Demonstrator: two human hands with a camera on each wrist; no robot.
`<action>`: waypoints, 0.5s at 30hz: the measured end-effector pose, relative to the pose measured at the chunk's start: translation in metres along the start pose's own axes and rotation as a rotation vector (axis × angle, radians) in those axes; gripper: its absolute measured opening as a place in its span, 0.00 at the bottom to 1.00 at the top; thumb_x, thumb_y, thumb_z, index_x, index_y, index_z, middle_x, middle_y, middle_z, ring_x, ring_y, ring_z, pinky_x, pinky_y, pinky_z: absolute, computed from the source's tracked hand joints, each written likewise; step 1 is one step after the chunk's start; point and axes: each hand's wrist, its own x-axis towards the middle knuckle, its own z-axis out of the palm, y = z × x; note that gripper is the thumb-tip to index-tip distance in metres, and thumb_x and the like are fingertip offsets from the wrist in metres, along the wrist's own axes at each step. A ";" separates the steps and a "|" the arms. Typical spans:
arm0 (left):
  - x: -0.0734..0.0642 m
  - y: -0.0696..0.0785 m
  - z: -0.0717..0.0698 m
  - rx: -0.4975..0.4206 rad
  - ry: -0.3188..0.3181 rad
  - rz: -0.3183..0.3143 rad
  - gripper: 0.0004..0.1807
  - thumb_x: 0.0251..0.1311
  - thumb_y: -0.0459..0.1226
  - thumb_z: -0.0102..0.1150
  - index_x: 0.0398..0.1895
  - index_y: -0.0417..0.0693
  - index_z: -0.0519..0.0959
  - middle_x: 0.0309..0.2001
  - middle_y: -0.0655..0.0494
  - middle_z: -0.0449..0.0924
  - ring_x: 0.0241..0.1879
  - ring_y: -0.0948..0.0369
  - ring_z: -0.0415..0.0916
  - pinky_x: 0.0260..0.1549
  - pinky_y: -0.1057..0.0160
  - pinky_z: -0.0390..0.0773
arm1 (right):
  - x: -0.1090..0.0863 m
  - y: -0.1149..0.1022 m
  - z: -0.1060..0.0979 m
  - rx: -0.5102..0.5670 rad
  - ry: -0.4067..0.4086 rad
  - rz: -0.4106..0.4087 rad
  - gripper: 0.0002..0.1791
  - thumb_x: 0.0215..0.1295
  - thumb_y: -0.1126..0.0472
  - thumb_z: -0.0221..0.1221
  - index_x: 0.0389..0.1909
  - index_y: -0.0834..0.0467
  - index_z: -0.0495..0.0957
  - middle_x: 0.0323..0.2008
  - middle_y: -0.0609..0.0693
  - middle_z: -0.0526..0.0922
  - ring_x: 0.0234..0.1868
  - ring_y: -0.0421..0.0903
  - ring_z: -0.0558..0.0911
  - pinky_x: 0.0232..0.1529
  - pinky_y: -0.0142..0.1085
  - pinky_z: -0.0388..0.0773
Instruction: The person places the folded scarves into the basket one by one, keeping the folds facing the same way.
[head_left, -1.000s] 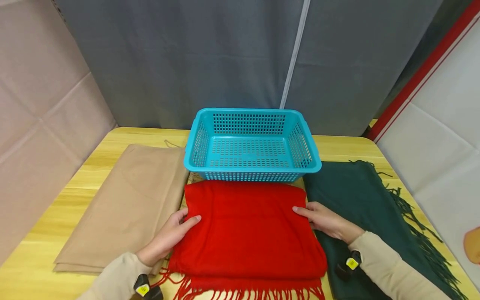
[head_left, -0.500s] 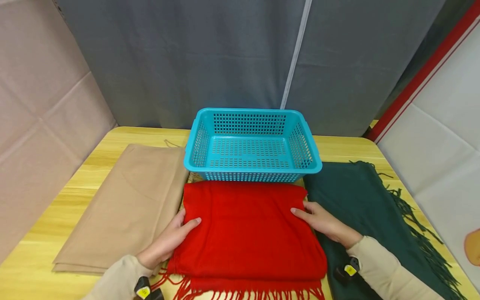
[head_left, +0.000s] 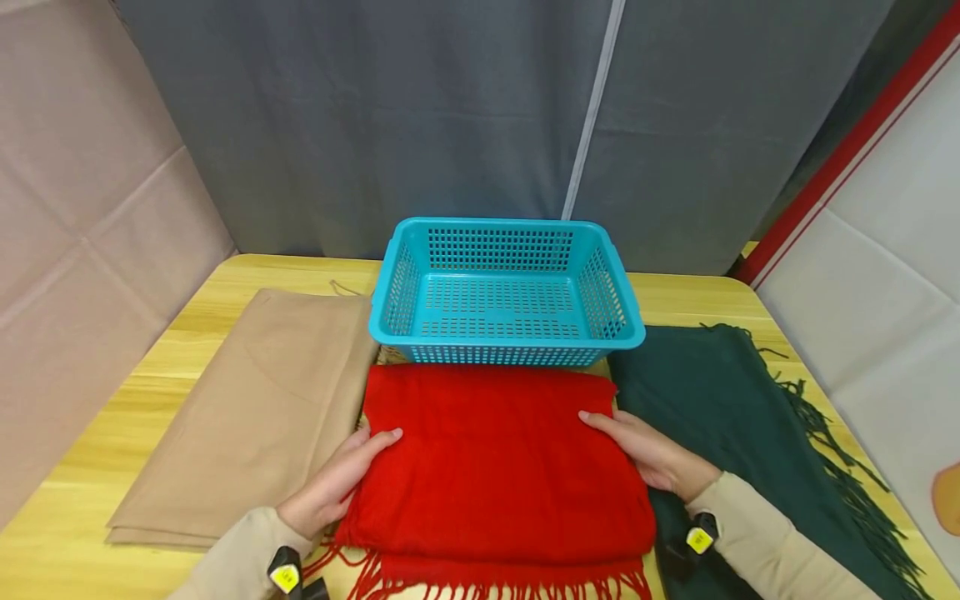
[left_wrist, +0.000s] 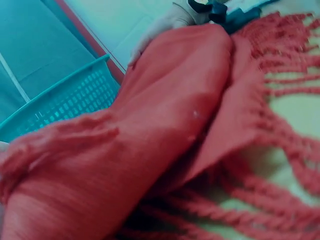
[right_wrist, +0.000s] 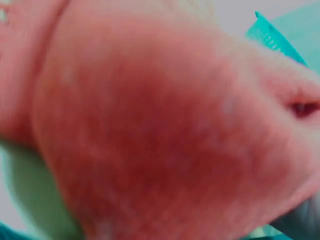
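Observation:
A folded red scarf (head_left: 502,475) with fringe along its near edge lies in the middle of the head view. My left hand (head_left: 337,483) holds its left side, thumb on top and the other fingers mostly hidden beneath. On the opposite side my right hand (head_left: 656,450) grips the cloth the same way, its fingertips out of sight under the fabric. In the left wrist view the scarf (left_wrist: 145,130) bulges upward between the hands, its fringe hanging over the table. Blurred red cloth (right_wrist: 150,130) fills most of the right wrist view.
Just behind the scarf stands a blue plastic basket (head_left: 517,342), with nothing in it. A folded beige cloth (head_left: 247,417) lies to the left. To the right is a dark green fringed scarf (head_left: 697,375), partly under my right forearm. A grey curtain (head_left: 375,125) closes the back.
Both hands stay at the scarf's sides. My right hand has shifted slightly inward and its thumb lies a little further onto the cloth; the scarf has barely moved.

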 end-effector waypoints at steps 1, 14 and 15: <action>0.000 0.000 0.000 -0.013 -0.015 -0.008 0.34 0.59 0.48 0.49 0.62 0.40 0.51 0.48 0.50 0.71 0.42 0.57 0.73 0.43 0.59 0.72 | 0.000 0.000 0.001 0.015 -0.008 0.004 0.28 0.66 0.50 0.47 0.57 0.63 0.53 0.45 0.52 0.74 0.45 0.47 0.76 0.46 0.41 0.72; -0.003 0.007 0.001 -0.138 -0.161 -0.055 0.22 0.62 0.50 0.45 0.51 0.46 0.64 0.43 0.54 0.76 0.41 0.58 0.75 0.43 0.58 0.72 | -0.002 0.002 0.006 0.026 0.028 0.020 0.34 0.65 0.49 0.47 0.63 0.60 0.44 0.47 0.51 0.73 0.46 0.47 0.75 0.47 0.41 0.72; -0.003 0.007 0.001 -0.142 -0.164 -0.055 0.22 0.62 0.51 0.45 0.52 0.47 0.63 0.43 0.54 0.76 0.42 0.58 0.75 0.44 0.58 0.72 | -0.002 0.002 0.006 0.023 0.029 0.010 0.34 0.65 0.49 0.47 0.64 0.60 0.43 0.48 0.51 0.72 0.47 0.47 0.74 0.47 0.41 0.71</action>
